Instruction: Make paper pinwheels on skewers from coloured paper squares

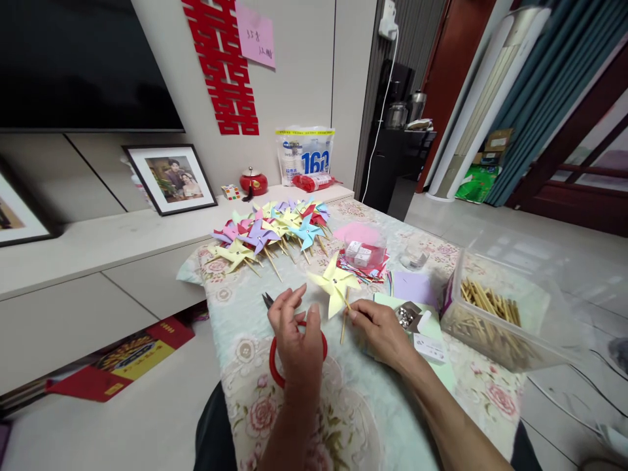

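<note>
Flowery surface [353, 405] has many done pinwheels [272, 232] at its far edge; right hand [380, 330] pinches a yellow pinwheel [334, 284], left hand [297, 333] fingers spread

This is a home, a living room by the look of it. A large dark television [83, 62] hangs on the wall above a long low cabinet [98, 275], where framed photographs [169, 178] lean against the wall beside a small red pot [253, 182] and a bag of household goods [305, 154]. A red paper double-happiness cutting [223, 65] and a pink note [256, 36] are stuck on the wall. A tall standing air conditioner [483, 104] stands next to teal curtains [544, 91]. The tabletop [353, 405] wears a flowered cloth, and the floor [490, 222] is pale tile.
</note>
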Available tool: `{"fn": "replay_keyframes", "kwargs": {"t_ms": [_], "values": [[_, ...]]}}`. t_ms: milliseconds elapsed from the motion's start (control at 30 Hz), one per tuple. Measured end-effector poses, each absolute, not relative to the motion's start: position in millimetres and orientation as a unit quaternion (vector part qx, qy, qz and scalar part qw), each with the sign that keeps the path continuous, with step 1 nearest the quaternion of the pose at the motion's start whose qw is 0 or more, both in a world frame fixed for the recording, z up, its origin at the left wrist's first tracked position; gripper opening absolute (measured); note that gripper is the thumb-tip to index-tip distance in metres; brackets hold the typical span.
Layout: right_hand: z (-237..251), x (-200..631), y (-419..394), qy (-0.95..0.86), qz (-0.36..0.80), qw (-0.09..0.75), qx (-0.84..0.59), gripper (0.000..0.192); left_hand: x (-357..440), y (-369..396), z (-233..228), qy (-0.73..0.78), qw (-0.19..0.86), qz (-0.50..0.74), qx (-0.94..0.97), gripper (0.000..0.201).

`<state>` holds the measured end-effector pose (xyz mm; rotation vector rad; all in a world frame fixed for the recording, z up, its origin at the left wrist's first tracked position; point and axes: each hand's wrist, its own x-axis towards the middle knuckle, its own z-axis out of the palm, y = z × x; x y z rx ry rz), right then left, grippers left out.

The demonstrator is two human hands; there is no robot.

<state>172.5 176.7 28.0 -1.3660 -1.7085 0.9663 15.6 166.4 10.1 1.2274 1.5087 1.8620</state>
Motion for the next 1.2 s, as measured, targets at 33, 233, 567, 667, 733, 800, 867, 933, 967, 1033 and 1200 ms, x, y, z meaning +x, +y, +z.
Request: {"fn": "replay_keyframes", "kwargs": {"t_ms": [33,233,567,667,733,800,867,933,967,1033,1200], "values": [[29,175,177,-0.679,0.337,0.362,-0.542,0.021,14,167,10,0.548,0.209,0.665,0.462,0.034],[31,178,171,-0.761,0.040,0.191,-0.619,0.025,13,166,8,0.569,0.135,0.606,0.539,0.021],[36,173,167,-0.771,-0.031,0.107,-0.627,0.020,13,171,-3,0.587,0.135,0.581,0.548,0.008],[37,171,167,-0.775,-0.020,0.104,-0.623,0.020,13,172,-1,0.592,0.181,0.587,0.522,0.009],[37,171,167,-0.777,-0.012,0.099,-0.621,0.020,13,172,0,0.598,0.213,0.589,0.500,0.011],[37,170,167,-0.778,-0.008,0.095,-0.621,0.020,13,172,1,0.603,0.236,0.590,0.482,0.014],[37,170,167,-0.778,-0.009,0.093,-0.621,0.021,12,172,0,0.607,0.249,0.591,0.469,0.015],[37,169,167,-0.778,-0.006,0.094,-0.621,0.022,12,172,0,0.608,0.260,0.590,0.463,0.016],[36,169,166,-0.778,0.001,0.098,-0.620,0.022,13,172,1,0.607,0.265,0.590,0.462,0.017],[36,169,166,-0.775,0.028,0.118,-0.620,0.023,14,172,2,0.606,0.257,0.596,0.459,0.018],[30,171,170,-0.733,0.157,0.297,-0.592,0.024,22,170,4,0.589,0.176,0.669,0.417,0.048]]}}
